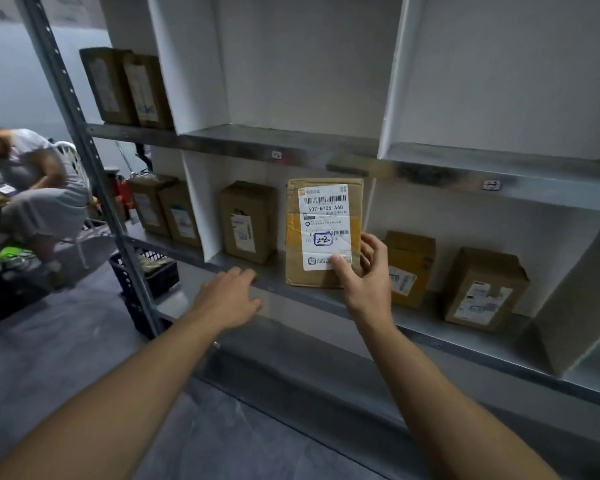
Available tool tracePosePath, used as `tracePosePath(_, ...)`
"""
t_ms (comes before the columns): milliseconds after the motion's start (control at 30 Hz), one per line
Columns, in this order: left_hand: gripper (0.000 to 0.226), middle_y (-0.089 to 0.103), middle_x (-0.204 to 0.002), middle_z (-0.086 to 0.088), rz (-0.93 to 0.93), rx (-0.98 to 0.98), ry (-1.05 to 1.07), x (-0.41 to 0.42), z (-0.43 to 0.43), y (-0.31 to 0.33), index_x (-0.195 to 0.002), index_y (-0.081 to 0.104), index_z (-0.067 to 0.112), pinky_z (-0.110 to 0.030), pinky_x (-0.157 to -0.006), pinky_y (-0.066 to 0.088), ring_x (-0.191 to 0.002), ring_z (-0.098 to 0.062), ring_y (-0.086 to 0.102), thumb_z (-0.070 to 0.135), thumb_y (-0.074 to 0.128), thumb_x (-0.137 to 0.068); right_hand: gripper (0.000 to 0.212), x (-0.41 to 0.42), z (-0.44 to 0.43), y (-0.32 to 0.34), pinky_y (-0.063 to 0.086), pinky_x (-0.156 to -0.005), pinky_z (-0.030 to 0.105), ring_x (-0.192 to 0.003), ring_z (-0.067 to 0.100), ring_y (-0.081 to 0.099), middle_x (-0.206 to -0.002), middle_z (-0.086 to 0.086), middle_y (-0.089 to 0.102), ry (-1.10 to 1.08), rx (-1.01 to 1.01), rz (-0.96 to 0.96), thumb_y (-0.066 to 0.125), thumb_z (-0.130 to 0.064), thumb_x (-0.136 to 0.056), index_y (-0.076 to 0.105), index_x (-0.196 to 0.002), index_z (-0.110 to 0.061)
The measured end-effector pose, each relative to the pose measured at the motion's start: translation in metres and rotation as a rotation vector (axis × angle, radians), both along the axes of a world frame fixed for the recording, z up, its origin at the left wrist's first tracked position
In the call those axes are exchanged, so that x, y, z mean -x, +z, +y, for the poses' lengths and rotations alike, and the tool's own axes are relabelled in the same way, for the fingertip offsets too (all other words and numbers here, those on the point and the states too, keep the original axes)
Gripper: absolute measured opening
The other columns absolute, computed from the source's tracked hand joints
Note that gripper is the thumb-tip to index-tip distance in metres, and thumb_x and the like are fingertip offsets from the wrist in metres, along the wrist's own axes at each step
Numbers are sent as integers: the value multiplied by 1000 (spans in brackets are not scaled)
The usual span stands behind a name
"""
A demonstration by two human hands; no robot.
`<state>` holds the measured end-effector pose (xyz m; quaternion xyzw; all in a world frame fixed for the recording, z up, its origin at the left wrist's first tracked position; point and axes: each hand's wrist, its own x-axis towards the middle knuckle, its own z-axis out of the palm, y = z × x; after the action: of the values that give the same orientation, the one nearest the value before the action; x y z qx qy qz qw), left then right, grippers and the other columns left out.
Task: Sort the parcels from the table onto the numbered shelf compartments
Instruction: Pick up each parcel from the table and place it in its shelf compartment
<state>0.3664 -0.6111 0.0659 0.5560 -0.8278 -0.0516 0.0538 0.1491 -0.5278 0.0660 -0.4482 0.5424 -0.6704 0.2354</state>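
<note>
The parcel (323, 233), a brown cardboard box patched with yellow tape, is standing upright at the front of the lower shelf (413, 327), in the middle compartment near the centre of the frame. Its white label (326, 216) is facing the camera and showing a barcode, the printed code "507-N705 A68" and, lower down, a handwritten "2-2" inside a blue pen box. The smaller print on it is too fine to read.

The right hand (364, 268) is gripping the parcel at its lower right corner. The thumb is pressing on the bottom of the label and the fingers are curling round the box's right edge. The left hand (232, 292) is holding nothing. Its fingers are lying relaxed, with the tips touching the shelf's front lip to the left of the parcel.

A smaller box (248, 221) is sitting just left of the parcel in the same compartment, deeper in. Two more boxes (482, 289) are standing in the compartment to the right, and others are showing in the compartments at the left of the frame. Two small tags (492, 185) are hanging on the front of the upper shelf board, their writing too blurred to be sure of.

At the far left of the frame another person (32, 188) is sitting bent forward, and a dark crate (146, 271) is resting on the floor beside the shelf post.
</note>
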Motion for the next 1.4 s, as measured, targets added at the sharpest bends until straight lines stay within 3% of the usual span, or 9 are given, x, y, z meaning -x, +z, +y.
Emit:
tracePosePath(333, 50, 49, -135, -2, 9, -71, -44, -19, -112, -41, -137, 43, 28, -43, -99, 42, -124, -26, 45, 46, 52, -91, 57, -16, -105, -60, 58, -95, 38, -120, 11, 60, -133, -7, 59, -62, -140, -146, 74, -25, -90, 39, -133, -42)
tracePosePath(500, 51, 47, -136, 1, -5, -90, -164, -17, -176, -51, -139, 43, 29, -42, -99, 42, -124, -23, 46, 44, 54, -92, 57, -28, -156, -87, 57, -88, 28, -117, 9, 59, -133, -7, 58, -166, -222, -179, 73, -24, -91, 40, -135, -39)
tracePosePath(633, 50, 47, -137, 1, -7, -120, -263, -6, -214, -59, -140, 42, 28, -43, -101, 41, -125, -22, 44, 43, 54, -94, 59, -26, -186, -102, 56, -95, 35, -117, 8, 59, -131, -10, 58, -252, -258, -182, 74, -25, -89, 41, -136, -39)
tracePosePath(800, 50, 47, -138, 2, -13, -148, -326, 9, -244, -63, -141, 41, 30, -41, -104, 40, -127, -19, 43, 42, 54, -94, 54, -17, -208, -112, 56, -93, 31, -112, 7, 61, -123, -14, 59, -306, -309, -149, 74, -26, -90, 43, -134, -37)
tracePosePath(900, 49, 47, -138, 2, -16, -155, -335, 20, -259, -68, -141, 41, 29, -41, -105, 38, -127, -20, 43, 41, 53, -94, 57, -7, -222, -121, 55, -98, 36, -119, 14, 59, -129, -8, 60, -329, -341, -135, 74, -30, -89, 44, -138, -32)
tracePosePath(1067, 48, 48, -139, 3, -15, -163, -331, 31, -276, -79, -139, 43, 29, -40, -104, 37, -128, -19, 42, 41, 53, -94, 56, 11, -240, -132, 55, -98, 36, -116, 13, 61, -123, -12, 60, -314, -375, -112, 74, -36, -89, 45, -137, -31)
tracePosePath(1200, 48, 47, -141, 3, -16, -189, -327, 35, -284, -87, -140, 43, 29, -40, -107, 37, -130, -19, 42, 42, 53, -95, 63, 19, -240, -147, 53, -102, 40, -122, 17, 60, -130, -9, 60, -286, -429, -119, 72, -32, -91, 39, -145, -28)
tracePosePath(1400, 47, 48, -139, 2, -4, -228, -306, 40, -287, -98, -138, 45, 30, -41, -105, 38, -128, -20, 43, 44, 53, -94, 73, 24, -240, -152, 47, -100, 30, -118, 4, 50, -131, -15, 53, -260, -468, -117, 75, -21, -89, 31, -146, -37)
